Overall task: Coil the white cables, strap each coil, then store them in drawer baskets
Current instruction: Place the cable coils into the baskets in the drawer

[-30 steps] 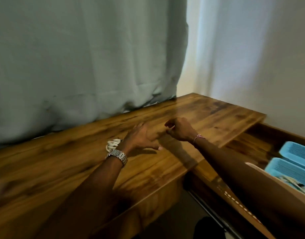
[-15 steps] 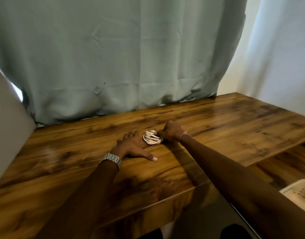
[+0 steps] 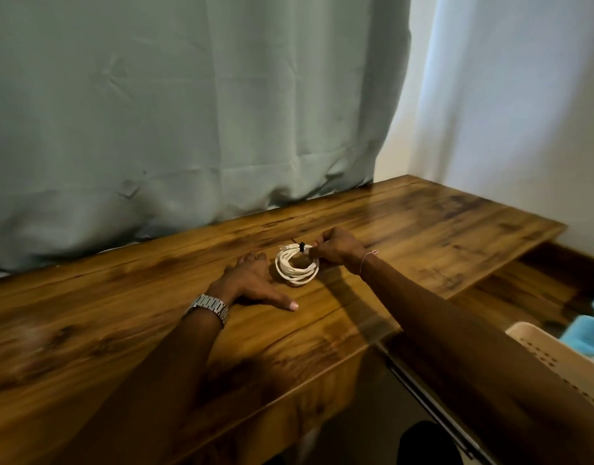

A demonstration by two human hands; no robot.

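Fingers first: your right hand has its fingertips curled in and pinching the far right edge of the coiled white cable, right next to the black strap that's cinched around the loops. Your left hand is flat on the wooden desk, fingers straight and a bit spread, thumb pointing right, just beside the coil's left edge; can't tell if it's actually touching it. The coil sits flat on the desk near the middle, between your two hands, with a connector end poking out at the top by the strap.

Containers: off to the lower right, below the desk edge, you've got a beige perforated basket and a light blue basket behind it. Your forearm and the frame edge cut most of them off, so I can't tell what's in either.

Compared to half a second back, the coil has opened up into a clear ring where it looked like a tight bunched lump, and your right hand has gone from covering its side to pinching it by the strap. Left hand hasn't really moved. The view has swung right, so the blue basket is showing again.
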